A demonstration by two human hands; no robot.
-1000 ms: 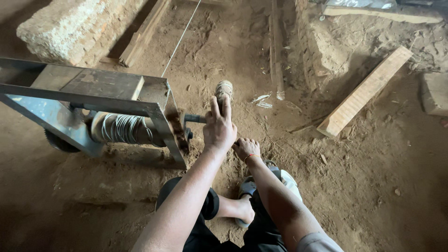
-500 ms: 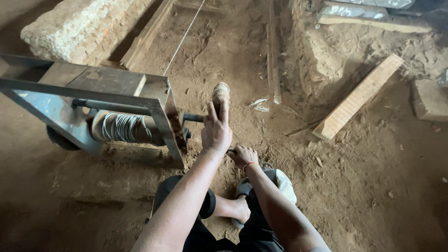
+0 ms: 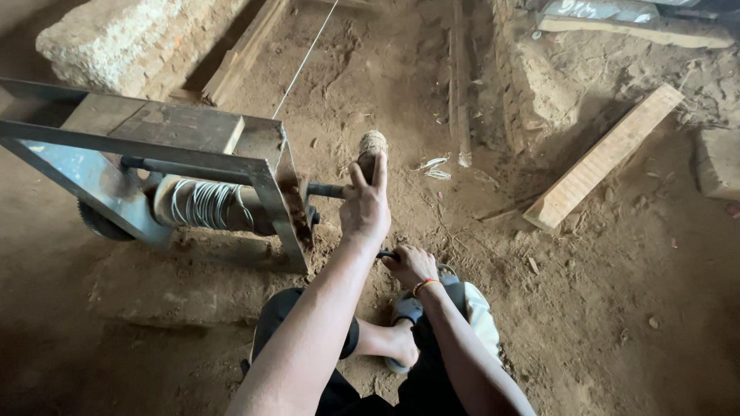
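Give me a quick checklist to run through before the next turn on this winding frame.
1. Left hand against the fibre-wrapped spindle tip: ok, fingers raised beside it.
2. Right hand closed on the dark crank handle: ok.
3. Cord wound on the drum inside the metal frame: ok, coils side by side.
4. Taut line running off up the dirt floor: ok, straight.
5. Line's far end: cannot tell, out of view.
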